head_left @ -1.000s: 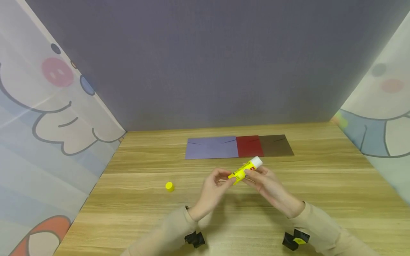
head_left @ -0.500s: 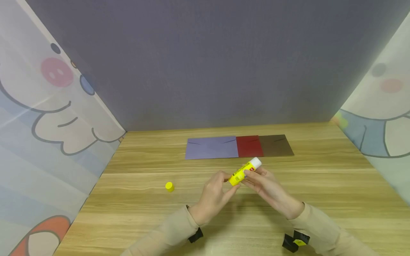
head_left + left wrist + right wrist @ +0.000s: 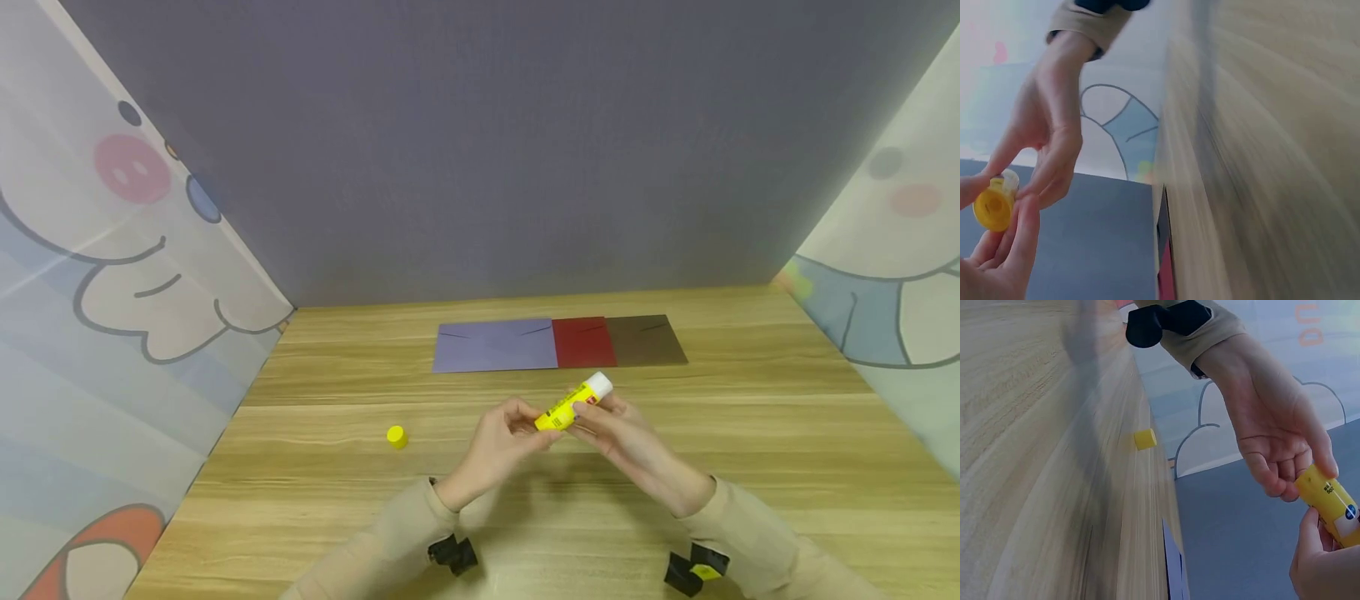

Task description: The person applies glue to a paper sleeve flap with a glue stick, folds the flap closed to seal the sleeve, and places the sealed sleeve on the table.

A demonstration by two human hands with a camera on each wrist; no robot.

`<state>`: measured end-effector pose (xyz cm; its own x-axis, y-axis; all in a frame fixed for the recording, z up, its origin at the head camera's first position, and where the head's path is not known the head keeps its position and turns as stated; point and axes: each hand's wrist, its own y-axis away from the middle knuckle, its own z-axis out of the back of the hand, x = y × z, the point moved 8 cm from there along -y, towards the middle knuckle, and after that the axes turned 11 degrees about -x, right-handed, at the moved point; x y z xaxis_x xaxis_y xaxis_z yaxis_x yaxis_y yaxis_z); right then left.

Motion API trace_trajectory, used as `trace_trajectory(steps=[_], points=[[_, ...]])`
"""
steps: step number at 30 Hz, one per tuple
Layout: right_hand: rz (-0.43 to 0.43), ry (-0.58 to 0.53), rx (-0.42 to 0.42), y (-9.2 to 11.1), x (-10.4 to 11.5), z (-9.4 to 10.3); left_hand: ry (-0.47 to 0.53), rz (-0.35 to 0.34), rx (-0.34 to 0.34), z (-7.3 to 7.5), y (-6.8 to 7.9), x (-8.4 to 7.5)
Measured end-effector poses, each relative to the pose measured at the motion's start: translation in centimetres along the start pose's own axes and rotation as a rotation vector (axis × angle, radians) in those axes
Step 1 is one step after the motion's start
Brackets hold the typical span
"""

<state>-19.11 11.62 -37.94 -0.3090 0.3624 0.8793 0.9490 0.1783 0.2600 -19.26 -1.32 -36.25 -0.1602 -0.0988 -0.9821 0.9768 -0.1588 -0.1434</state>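
Note:
Held above the table, a yellow glue stick (image 3: 564,410) tilts with its white end up and to the right. My right hand (image 3: 637,450) grips its barrel between thumb and fingers. At the lower end, my left hand (image 3: 498,446) pinches the yellow base with thumb and fingertips. The left wrist view looks onto the round yellow base (image 3: 994,209) between the fingers. In the right wrist view the left thumb lies on the end of the barrel (image 3: 1332,503). A yellow cap (image 3: 397,437) stands on the table, left of my left hand.
Toward the back of the wooden table (image 3: 315,500) lie a lavender envelope (image 3: 495,346), a red envelope (image 3: 585,342) and a brown envelope (image 3: 647,341), overlapping in a row. A grey panel (image 3: 510,150) rises behind them. Cartoon-printed curtains (image 3: 90,292) hang at both sides.
My left hand's fingers and wrist have turned at the base of the glue stick, out and back again. My right hand keeps its grip nearly still. Cap and envelopes have stayed put.

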Motion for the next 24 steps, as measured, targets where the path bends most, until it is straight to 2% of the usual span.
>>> trace_trajectory(steps=[3, 7, 17, 22, 24], points=[[0.011, 0.002, 0.024, 0.1, 0.1, -0.1, 0.142, 0.132, 0.054, -0.2, 0.0, 0.6], [0.032, -0.002, 0.063, 0.2, 0.2, -0.3, 0.270, 0.244, 0.097, -0.5, 0.1, 1.3], [0.069, -0.003, 0.174, 0.3, 0.6, -0.7, 0.467, 0.393, 0.270, -1.6, 0.8, 1.8], [0.075, 0.025, 0.189, 0.2, 0.6, -0.7, 0.596, 0.463, 0.355, -2.2, 1.3, 1.7], [0.074, 0.032, 0.182, 0.2, 0.7, -0.7, 0.607, 0.465, 0.365, -2.2, 1.4, 1.6]])
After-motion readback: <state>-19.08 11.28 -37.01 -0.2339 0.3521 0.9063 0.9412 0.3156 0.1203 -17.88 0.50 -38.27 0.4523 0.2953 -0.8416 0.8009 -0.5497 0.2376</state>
